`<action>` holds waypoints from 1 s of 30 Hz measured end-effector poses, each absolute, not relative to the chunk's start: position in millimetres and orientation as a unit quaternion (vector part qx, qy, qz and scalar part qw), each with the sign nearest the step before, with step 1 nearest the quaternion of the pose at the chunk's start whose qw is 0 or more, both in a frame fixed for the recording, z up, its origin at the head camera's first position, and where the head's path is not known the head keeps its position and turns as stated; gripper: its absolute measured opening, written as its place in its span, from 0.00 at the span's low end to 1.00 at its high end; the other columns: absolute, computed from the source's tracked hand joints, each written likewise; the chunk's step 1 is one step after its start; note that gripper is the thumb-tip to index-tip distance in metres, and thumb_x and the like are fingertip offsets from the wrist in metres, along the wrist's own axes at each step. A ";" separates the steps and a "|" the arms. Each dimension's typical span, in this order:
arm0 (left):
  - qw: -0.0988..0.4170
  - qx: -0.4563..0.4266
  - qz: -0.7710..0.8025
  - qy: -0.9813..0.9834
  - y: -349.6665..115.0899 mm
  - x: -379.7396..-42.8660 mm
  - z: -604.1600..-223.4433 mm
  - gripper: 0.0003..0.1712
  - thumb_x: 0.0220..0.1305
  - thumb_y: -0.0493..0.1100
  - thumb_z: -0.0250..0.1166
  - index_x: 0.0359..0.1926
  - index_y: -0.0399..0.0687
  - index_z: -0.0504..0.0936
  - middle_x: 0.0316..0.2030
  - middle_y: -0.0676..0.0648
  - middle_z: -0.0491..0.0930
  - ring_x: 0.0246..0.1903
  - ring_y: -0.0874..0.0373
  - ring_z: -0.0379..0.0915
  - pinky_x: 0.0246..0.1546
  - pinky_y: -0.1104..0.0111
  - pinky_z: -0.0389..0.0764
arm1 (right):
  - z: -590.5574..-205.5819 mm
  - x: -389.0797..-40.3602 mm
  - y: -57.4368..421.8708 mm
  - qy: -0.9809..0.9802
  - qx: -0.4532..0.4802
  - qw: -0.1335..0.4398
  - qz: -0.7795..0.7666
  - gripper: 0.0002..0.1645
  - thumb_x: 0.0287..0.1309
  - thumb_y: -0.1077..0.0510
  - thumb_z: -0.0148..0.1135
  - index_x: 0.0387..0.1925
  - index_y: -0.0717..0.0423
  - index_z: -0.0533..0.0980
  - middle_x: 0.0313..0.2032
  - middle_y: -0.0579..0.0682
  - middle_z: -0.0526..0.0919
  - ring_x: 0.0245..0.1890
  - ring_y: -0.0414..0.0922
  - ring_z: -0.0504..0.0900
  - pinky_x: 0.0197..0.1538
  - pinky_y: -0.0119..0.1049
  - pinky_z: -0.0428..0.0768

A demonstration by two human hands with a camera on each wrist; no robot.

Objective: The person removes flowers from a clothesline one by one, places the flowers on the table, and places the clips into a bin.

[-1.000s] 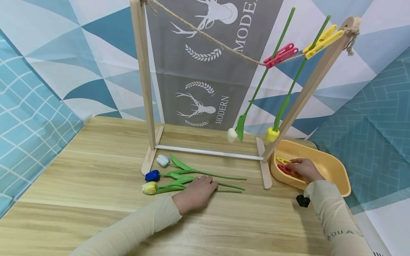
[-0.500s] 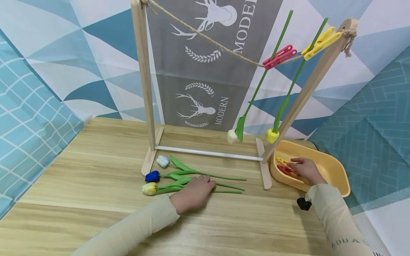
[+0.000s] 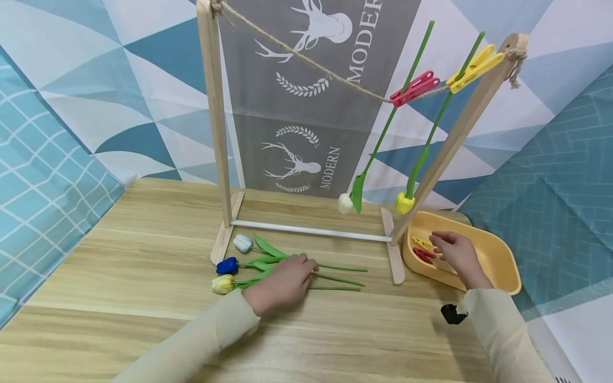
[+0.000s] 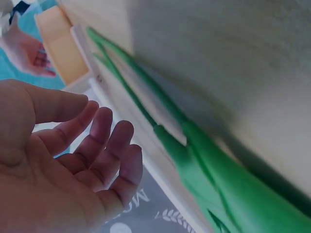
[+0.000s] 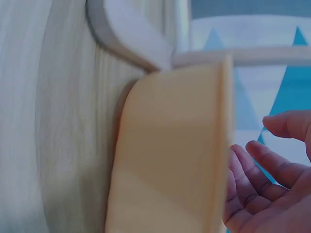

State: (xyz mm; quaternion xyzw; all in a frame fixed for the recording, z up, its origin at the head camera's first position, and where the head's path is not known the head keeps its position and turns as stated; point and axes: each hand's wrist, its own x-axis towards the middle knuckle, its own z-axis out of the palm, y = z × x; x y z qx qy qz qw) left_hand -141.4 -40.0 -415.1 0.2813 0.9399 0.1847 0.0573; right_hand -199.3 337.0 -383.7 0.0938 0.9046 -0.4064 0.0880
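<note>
In the head view my left hand (image 3: pixel 287 279) is over the stems of three artificial tulips: a pale blue tulip (image 3: pixel 243 243), a dark blue tulip (image 3: pixel 227 265) and a yellow tulip (image 3: pixel 223 283). The left wrist view has this hand's loosely bent fingers (image 4: pixel 119 138) holding nothing, beside the green leaves (image 4: pixel 218 179). Over the orange basin (image 3: pixel 498 258) hovers my right hand (image 3: pixel 461 258), and the right wrist view finds nothing between its thumb and fingers. Red clothespins (image 3: pixel 423 255) and a yellow clothespin (image 3: pixel 421 243) lie in the basin, partly hidden.
A wooden frame (image 3: pixel 215 117) with a sagging rope (image 3: pixel 311 61) stands behind the tulips. Near its right post, a red clothespin (image 3: pixel 414 89) holds a white tulip (image 3: pixel 345 203) upside down; a yellow clothespin (image 3: pixel 476 69) holds a yellow tulip (image 3: pixel 404 202).
My right hand has drawn up and back from the clothespins in the basin, with nothing in it. My left hand has shifted slightly left over the stems. The head view has tilted a little.
</note>
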 end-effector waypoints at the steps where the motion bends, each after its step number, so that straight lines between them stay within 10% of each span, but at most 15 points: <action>1: 0.054 0.280 0.189 0.940 -41.1 -142.4 -413.4 0.12 0.68 0.39 0.51 0.48 0.46 0.77 0.37 0.49 0.75 0.37 0.56 0.71 0.40 0.62 0.74 | -381.7 -197.1 334.7 0.905 0.091 0.076 -0.409 0.37 0.67 0.40 0.42 0.64 0.64 0.62 0.60 0.66 0.68 0.49 0.51 0.77 0.47 0.37 0.80; 7: 0.030 0.259 0.252 0.932 -48.6 -147.6 -399.0 0.11 0.67 0.37 0.53 0.48 0.42 0.77 0.32 0.48 0.74 0.32 0.58 0.68 0.35 0.64 0.72 | -367.6 -184.3 317.8 0.899 0.084 0.002 -0.429 0.35 0.65 0.38 0.46 0.59 0.62 0.69 0.50 0.59 0.77 0.34 0.31 0.78 0.36 0.25 0.77; 20: -0.011 0.202 0.375 0.905 -67.5 -152.1 -371.3 0.12 0.68 0.40 0.53 0.50 0.43 0.76 0.36 0.49 0.74 0.38 0.58 0.71 0.40 0.64 0.74 | -341.6 -171.4 283.7 0.885 0.061 -0.065 -0.458 0.28 0.65 0.41 0.49 0.50 0.60 0.74 0.32 0.34 0.78 0.31 0.30 0.80 0.35 0.24 0.77; 30: -0.078 0.194 0.416 0.885 -72.7 -154.3 -356.7 0.12 0.69 0.41 0.52 0.49 0.42 0.76 0.37 0.48 0.76 0.37 0.58 0.70 0.39 0.64 0.74 | -325.9 -170.8 264.8 0.875 0.046 -0.070 -0.478 0.29 0.62 0.39 0.52 0.49 0.60 0.74 0.37 0.42 0.80 0.32 0.31 0.79 0.36 0.24 0.78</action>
